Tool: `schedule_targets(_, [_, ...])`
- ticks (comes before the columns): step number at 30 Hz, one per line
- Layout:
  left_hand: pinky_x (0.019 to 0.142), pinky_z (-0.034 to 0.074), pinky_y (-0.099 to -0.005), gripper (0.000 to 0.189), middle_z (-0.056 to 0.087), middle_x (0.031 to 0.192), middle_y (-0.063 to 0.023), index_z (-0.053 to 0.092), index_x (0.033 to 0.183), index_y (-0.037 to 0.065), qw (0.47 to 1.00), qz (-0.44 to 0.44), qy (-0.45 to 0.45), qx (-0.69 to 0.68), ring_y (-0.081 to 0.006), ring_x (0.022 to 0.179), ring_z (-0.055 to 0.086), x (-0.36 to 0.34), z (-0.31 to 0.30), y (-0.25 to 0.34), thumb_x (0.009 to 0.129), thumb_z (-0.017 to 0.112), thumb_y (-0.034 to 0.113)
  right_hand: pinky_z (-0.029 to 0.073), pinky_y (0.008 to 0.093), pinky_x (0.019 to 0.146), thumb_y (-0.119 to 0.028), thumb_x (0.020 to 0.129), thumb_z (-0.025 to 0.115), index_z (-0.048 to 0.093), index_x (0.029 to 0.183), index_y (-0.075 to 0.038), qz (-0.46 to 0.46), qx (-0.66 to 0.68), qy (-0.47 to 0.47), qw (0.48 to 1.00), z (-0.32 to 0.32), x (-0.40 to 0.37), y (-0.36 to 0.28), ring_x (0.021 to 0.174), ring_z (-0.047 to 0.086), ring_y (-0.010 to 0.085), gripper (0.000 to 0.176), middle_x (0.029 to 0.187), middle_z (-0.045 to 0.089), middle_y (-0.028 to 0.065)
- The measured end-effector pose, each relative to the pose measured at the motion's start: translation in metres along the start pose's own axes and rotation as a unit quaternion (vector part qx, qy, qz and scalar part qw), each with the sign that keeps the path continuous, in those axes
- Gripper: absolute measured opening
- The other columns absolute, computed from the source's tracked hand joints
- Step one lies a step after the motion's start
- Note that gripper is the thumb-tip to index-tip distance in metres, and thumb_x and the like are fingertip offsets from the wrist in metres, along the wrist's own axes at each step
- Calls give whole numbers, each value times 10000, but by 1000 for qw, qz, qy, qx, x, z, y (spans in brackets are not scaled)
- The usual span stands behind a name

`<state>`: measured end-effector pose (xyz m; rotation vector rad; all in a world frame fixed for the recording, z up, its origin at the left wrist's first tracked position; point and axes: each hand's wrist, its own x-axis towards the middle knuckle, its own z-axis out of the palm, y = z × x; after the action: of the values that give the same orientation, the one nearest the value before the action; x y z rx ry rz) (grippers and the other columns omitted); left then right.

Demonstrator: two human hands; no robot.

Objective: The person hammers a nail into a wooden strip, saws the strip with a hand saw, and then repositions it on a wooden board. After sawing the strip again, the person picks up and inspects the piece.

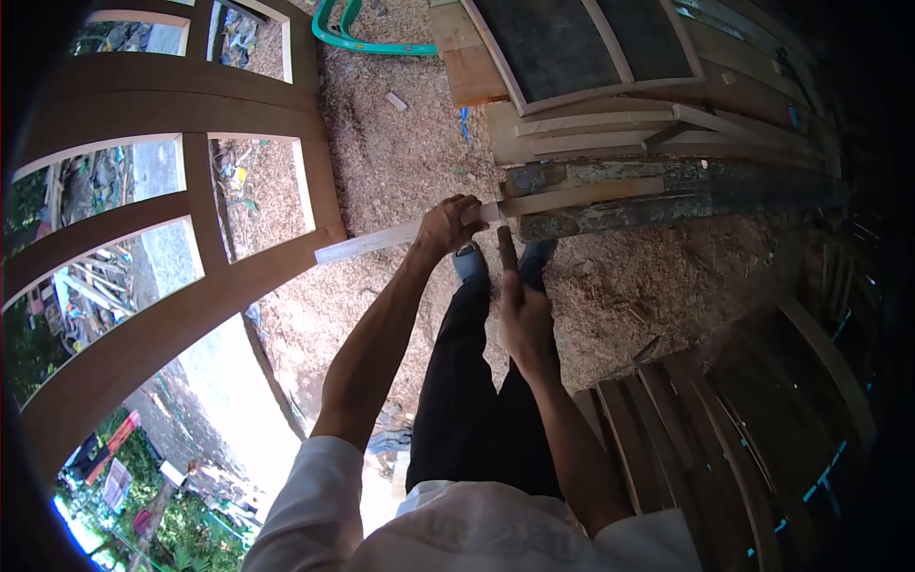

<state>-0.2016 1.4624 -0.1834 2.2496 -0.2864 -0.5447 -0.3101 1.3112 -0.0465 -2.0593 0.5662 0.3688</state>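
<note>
My left hand point(448, 227) is closed around a pale wooden strip point(372, 244). The strip reaches out to the left, and its right end meets a board point(591, 195) lying along dark, rough timbers point(686, 210). Just right of it, my right hand point(526, 319) grips the brown handle of a hand tool point(507, 250). The tool points away from me, its narrow upper end close to where the strip and board meet. That end is too small to tell its kind.
Wood shavings point(381, 143) cover the ground. A large wooden frame with openings point(172, 95) stands at left. Stacked boards point(658, 429) lie at lower right, and a panel with dark panes point(581, 48) rests at upper right. A green curved plastic object point(372, 46) lies at the top.
</note>
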Motion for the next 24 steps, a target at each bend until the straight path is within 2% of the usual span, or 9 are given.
schedule_targets(5, [796,504,-444,390,634,984,-131,610,1021,97,1000,-8,-24,9,-361,946,619,8,-4,-3,758,727,360,308,305,424,-453,985,426,472,585,-41,90,46,-66,993,-40,-37,9,442,406,79,577,519,401,-8])
schedule_targets(8, [800,505,-439,407,637,1012,-127,610,1031,97,999,-33,-24,9,-358,960,619,3,1,-3,751,733,365,300,297,423,-434,985,437,470,573,-48,99,65,-37,992,-51,-76,27,441,405,72,565,507,392,-16])
schedule_targets(14, [800,503,-439,406,645,1006,-132,613,1027,101,999,-39,-22,3,-362,956,622,5,-2,0,742,741,360,339,355,450,-498,981,380,442,574,-5,-22,-21,-6,1000,0,22,6,448,461,125,642,483,407,21])
schedule_targets(17, [780,508,-434,395,656,969,-132,625,1010,99,998,-52,-35,0,-353,924,635,1,-5,6,731,761,343,283,290,407,-475,968,464,415,564,-47,60,88,-37,994,-17,-5,14,427,395,81,590,489,357,-22])
schedule_targets(18, [762,512,-428,387,664,942,-132,634,997,94,998,-62,-30,8,-343,896,647,2,-6,7,721,779,324,251,254,393,-460,965,487,408,571,-78,30,129,-62,989,-31,-32,24,422,359,53,554,503,340,-42])
schedule_targets(19, [765,510,-434,385,657,942,-130,628,989,95,998,-50,-21,16,-346,901,642,1,-3,3,728,767,341,242,246,388,-464,968,478,401,573,-89,77,84,-32,993,-40,-61,33,420,345,39,549,507,344,-44])
schedule_targets(20, [765,510,-434,385,657,942,-130,628,989,95,998,-55,-16,12,-346,901,642,2,-1,2,728,767,341,245,251,387,-463,969,475,395,567,-85,110,139,-37,984,-52,-82,18,413,340,42,558,506,341,-42])
schedule_targets(22, [760,509,-439,382,650,937,-129,624,997,102,999,-47,-5,16,-354,901,637,1,1,2,733,762,340,351,361,475,-437,978,443,544,664,61,123,102,-58,985,-52,-78,12,470,474,134,597,479,432,87])
schedule_targets(24, [758,508,-442,385,649,932,-129,623,1002,102,999,-31,5,19,-359,902,634,3,0,-2,732,761,340,345,389,487,-430,981,431,490,623,62,73,35,-47,996,-26,-45,18,469,460,163,611,477,420,91])
